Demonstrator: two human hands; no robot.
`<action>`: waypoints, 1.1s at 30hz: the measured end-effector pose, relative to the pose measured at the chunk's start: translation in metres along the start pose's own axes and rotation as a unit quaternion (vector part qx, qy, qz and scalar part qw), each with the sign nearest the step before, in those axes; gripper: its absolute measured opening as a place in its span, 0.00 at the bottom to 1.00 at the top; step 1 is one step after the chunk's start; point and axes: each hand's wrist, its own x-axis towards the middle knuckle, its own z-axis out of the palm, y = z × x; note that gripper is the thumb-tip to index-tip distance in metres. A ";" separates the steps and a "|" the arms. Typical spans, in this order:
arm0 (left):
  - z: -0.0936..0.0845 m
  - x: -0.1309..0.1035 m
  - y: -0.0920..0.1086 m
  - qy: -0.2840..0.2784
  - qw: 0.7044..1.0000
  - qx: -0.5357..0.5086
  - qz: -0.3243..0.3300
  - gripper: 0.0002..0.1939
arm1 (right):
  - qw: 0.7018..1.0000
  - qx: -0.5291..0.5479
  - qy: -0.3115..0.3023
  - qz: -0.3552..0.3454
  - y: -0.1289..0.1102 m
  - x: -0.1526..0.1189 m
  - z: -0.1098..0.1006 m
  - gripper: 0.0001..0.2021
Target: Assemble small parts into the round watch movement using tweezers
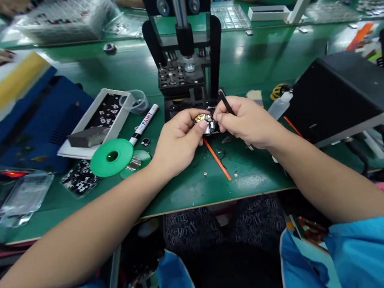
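Observation:
My left hand (181, 138) is closed on a small round mechanism (205, 122) with gold and silver parts, which looks like a watch movement. Its thumb lies across the face while the fingers curl around the edge. At the mechanism's right side, my right hand (243, 119) is closed on a slim black tool (226, 101). The tool slants through the fist, and its exact kind is unclear. The right fingertips are close to the mechanism; whether they touch it is hard to see. Both hands are just in front of a black hand press (187, 69) with a steel shaft.
On the left are a green spool (112, 157), a paint marker (144, 123), a white box of small parts (113, 127) and a blue machine (42, 123). An orange strip (217, 159) lies below the hands. At right are a plastic bottle (279, 106) and a black box (343, 94).

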 end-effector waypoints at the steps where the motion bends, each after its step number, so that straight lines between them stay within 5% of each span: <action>1: 0.000 0.000 0.000 -0.001 1.000 -0.005 -0.003 0.11 | 1.000 0.007 0.005 0.006 -0.001 0.000 0.000 0.05; 17: 0.005 0.001 -0.001 -0.004 0.999 -0.049 0.014 0.08 | 0.998 0.048 0.006 0.031 -0.001 0.001 -0.002 0.02; 24: 0.008 0.000 0.006 -0.009 0.996 -0.091 0.000 0.11 | 0.999 0.027 -0.024 0.036 -0.001 -0.002 -0.001 0.13; 28: 0.008 -0.002 0.010 -0.013 0.996 -0.092 -0.001 0.09 | 0.999 0.034 0.001 0.016 -0.002 0.000 -0.002 0.12; 33: 0.007 -0.002 0.009 0.002 0.996 -0.085 -0.003 0.11 | 0.990 0.115 0.031 0.075 -0.004 0.004 -0.004 0.12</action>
